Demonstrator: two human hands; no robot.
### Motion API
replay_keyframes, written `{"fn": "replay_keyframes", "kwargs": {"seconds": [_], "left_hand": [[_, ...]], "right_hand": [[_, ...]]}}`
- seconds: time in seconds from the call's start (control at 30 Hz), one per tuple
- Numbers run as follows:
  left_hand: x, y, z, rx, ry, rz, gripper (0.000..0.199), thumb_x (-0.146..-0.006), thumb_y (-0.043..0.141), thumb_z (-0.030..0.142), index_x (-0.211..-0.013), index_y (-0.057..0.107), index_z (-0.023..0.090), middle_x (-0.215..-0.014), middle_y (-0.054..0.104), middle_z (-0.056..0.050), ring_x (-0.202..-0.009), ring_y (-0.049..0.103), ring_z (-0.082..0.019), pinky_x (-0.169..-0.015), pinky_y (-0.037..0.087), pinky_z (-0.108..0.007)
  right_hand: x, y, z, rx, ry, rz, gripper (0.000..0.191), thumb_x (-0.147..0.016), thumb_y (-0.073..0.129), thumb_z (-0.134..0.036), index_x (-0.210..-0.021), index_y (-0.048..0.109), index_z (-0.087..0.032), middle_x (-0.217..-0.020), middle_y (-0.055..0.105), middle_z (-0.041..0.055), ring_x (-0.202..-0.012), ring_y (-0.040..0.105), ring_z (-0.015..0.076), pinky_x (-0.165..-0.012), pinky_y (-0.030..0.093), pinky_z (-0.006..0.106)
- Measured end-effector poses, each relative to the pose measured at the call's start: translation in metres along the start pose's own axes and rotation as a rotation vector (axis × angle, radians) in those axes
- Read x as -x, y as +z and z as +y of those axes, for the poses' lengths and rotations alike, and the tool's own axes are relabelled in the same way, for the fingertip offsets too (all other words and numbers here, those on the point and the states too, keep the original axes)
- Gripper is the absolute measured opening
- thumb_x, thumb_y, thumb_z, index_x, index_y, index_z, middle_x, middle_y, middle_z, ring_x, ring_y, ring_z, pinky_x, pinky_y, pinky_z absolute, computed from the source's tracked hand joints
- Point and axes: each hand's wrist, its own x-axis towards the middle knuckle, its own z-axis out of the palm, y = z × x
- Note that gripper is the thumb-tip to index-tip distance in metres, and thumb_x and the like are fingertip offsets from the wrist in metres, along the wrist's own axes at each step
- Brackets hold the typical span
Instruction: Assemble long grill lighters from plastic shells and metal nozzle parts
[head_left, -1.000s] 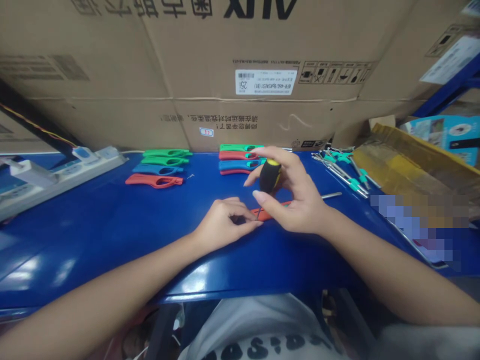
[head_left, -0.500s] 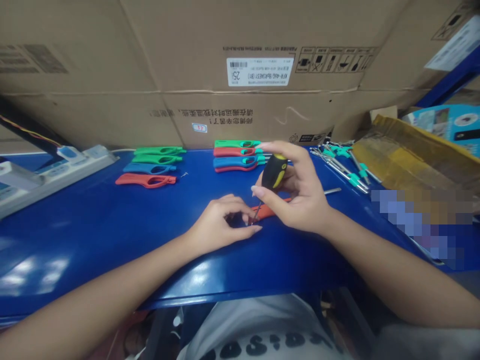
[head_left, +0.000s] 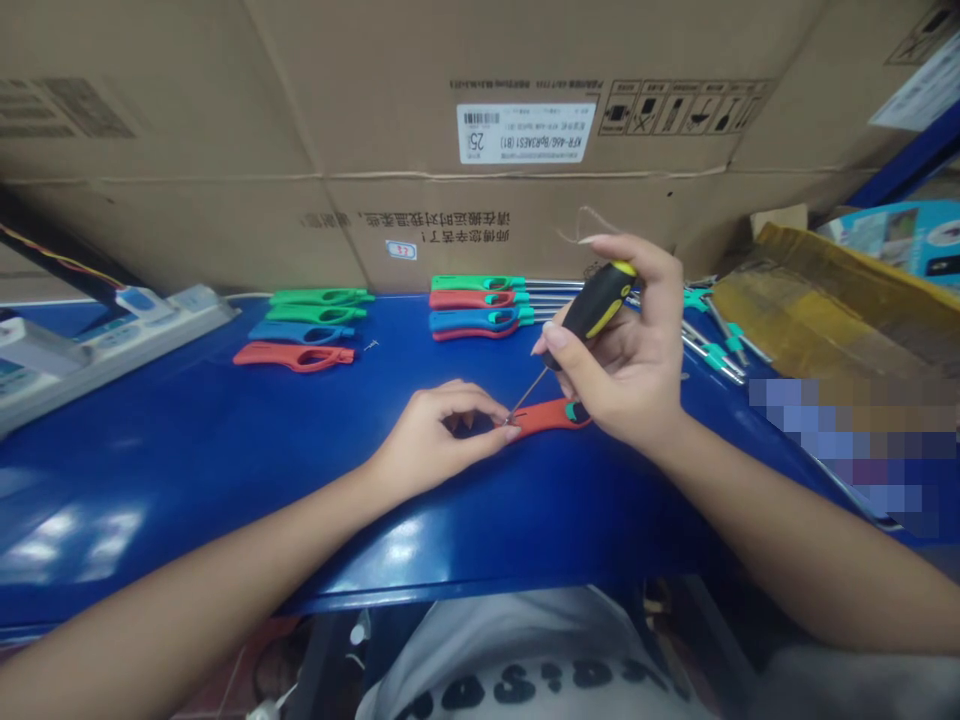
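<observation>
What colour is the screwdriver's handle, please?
The handle is black and yellow, clearest in the head view.

Handles (head_left: 461, 321) on table (head_left: 262, 440), power strip (head_left: 187, 315) left, carton (head_left: 210, 100) behind

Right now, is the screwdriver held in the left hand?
No, the right hand holds the screwdriver, while the left hand is at the red handle.

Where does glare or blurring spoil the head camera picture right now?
In the head view, white glare marks the blue tabletop at left and near its front edge, pixel blocks cover a patch at right, and the screwdriver handle looks distinct.
</observation>
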Motion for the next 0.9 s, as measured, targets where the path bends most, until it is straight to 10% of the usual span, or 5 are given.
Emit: {"fn": "replay_keyframes", "kwargs": {"seconds": [0.9], "left_hand": [[0.000, 0.000, -0.017, -0.282, 0.028, -0.148, 0.043, -0.077, 0.081, 0.030, -0.117, 0.070, 0.023, -0.116, 0.075, -0.006, -0.106, 0.063, -0.028, -0.096, 0.048, -0.046]], "right_hand": [[0.009, 0.001, 0.011, 0.094, -0.080, -0.109, 0.055, -0.090, 0.068, -0.035, -0.139, 0.044, -0.035, -0.140, 0.053, 0.0069, -0.089, 0.070, 0.0181, -0.072, 0.065, 0.033]]}}
